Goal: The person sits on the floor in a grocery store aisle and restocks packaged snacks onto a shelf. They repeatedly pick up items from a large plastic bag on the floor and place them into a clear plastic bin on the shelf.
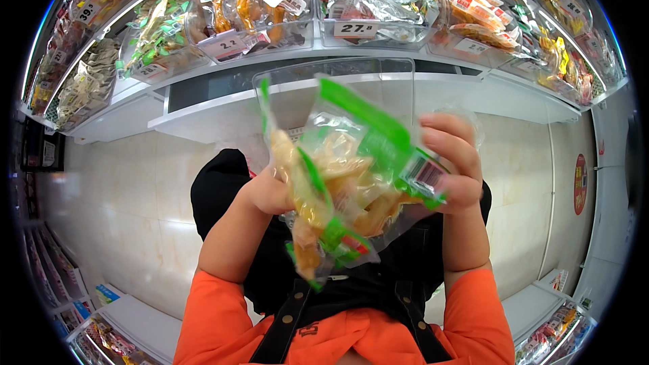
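Note:
In front of my body I hold several clear sealed snack packets with green edges and pale yellowish food inside. My left hand (267,192) is closed on a long narrow packet (307,220) at the left, its fingers largely hidden behind the plastic. At the right, my right hand (456,162) curls its fingers round the edge of a wider green-topped packet (375,128), beside its barcode. The packets overlap and are slightly blurred, so where one ends is hard to tell. Just beyond them is a clear plastic bin (399,81), partly hidden by the packets.
Ahead, a white shelf carries clear bins of packed snacks (253,7) with price cards (355,29). Below it a white drawer (209,105) stands pulled out. Pale floor tiles (128,182) lie on both sides, and more snack racks (554,331) stand behind me.

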`<action>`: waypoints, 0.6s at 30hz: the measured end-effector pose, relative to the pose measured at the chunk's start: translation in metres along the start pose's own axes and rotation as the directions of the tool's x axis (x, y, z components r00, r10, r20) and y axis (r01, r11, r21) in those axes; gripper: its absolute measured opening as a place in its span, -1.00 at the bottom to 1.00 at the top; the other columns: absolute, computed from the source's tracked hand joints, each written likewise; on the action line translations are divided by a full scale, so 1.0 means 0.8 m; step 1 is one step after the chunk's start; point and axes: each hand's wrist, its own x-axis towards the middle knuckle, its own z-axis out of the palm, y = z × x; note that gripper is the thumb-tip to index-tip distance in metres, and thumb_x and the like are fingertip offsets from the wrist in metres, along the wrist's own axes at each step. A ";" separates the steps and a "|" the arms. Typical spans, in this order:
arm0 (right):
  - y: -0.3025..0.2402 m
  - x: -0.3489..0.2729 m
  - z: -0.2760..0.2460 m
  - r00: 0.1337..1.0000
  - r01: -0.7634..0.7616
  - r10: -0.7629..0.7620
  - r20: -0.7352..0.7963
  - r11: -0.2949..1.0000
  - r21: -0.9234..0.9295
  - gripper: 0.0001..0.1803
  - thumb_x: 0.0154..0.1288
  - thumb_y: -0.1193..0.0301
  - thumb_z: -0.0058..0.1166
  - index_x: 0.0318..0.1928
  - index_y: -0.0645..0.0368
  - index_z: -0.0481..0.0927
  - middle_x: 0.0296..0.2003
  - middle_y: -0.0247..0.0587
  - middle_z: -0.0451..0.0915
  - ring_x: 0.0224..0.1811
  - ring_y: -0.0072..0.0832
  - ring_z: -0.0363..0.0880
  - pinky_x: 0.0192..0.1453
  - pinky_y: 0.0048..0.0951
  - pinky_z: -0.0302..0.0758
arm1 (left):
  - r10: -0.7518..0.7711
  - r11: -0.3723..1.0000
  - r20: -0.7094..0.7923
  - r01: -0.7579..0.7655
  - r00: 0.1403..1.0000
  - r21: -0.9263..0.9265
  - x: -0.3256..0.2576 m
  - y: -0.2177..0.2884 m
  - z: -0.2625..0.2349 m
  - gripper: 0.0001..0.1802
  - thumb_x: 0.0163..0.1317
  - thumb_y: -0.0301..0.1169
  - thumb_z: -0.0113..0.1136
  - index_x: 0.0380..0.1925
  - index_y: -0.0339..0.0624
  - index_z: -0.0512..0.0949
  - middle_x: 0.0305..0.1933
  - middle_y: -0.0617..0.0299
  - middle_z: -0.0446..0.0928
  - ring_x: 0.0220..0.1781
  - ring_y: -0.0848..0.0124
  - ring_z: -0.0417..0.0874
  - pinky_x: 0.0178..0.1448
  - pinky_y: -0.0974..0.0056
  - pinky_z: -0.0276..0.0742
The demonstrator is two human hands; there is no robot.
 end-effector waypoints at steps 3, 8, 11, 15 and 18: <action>0.000 0.010 -0.020 0.972 -0.051 0.050 0.229 0.999 -0.001 -0.76 -0.10 0.60 0.15 -0.39 0.10 0.42 -0.21 -0.16 0.57 -0.06 -0.06 0.46 -0.09 -0.30 0.47 | -0.255 0.865 -0.094 0.184 0.962 -0.467 0.002 0.005 0.008 -0.40 0.00 -0.29 0.28 0.04 -0.26 0.33 0.00 0.10 0.42 -0.04 0.34 0.48 0.01 0.21 0.42; 0.027 -0.003 -0.055 0.912 -0.339 0.301 0.277 0.936 0.098 -0.66 -0.25 0.62 0.22 -0.59 0.12 0.26 -0.19 -0.09 0.59 0.10 -0.08 0.39 0.00 -0.26 0.41 | -0.168 0.857 -0.359 -0.044 0.918 -0.514 0.006 0.027 -0.030 -0.37 0.18 -0.04 -0.03 0.19 -0.07 0.16 0.16 -0.13 0.24 -0.11 0.14 0.55 -0.21 0.05 0.60; 0.035 -0.010 -0.075 0.855 -0.400 0.436 0.279 0.899 -0.181 -0.64 -0.30 0.65 0.21 -0.59 0.11 0.26 -0.18 -0.14 0.59 0.08 -0.08 0.41 0.10 -0.25 0.34 | -0.182 0.779 -0.547 -0.220 0.817 -0.587 0.008 0.052 -0.049 -0.48 0.26 -0.01 -0.18 0.07 -0.12 0.29 -0.05 0.05 0.45 -0.17 0.26 0.59 -0.22 0.15 0.61; 0.020 -0.024 -0.028 0.802 -0.275 0.513 0.306 0.772 -0.574 -0.80 -0.17 0.61 0.11 -0.56 0.12 0.35 -0.41 -0.24 0.60 -0.25 -0.32 0.55 -0.06 -0.30 0.42 | -0.168 0.878 -0.662 -0.195 0.730 -0.438 0.001 0.035 -0.060 -0.58 0.27 -0.15 -0.09 -0.01 -0.21 0.35 -0.07 0.17 0.48 -0.13 0.35 0.55 -0.05 0.24 0.50; 0.017 -0.055 0.024 0.803 -0.157 0.490 0.339 0.723 -0.673 -0.88 -0.14 0.53 0.07 -0.50 0.13 0.43 -0.44 -0.21 0.57 -0.40 -0.32 0.54 -0.37 -0.35 0.43 | -0.254 0.889 -0.681 -0.111 0.687 -0.444 0.006 0.027 -0.048 -0.64 0.23 -0.23 0.02 -0.06 -0.23 0.40 -0.10 0.19 0.49 -0.13 0.39 0.54 -0.06 0.28 0.49</action>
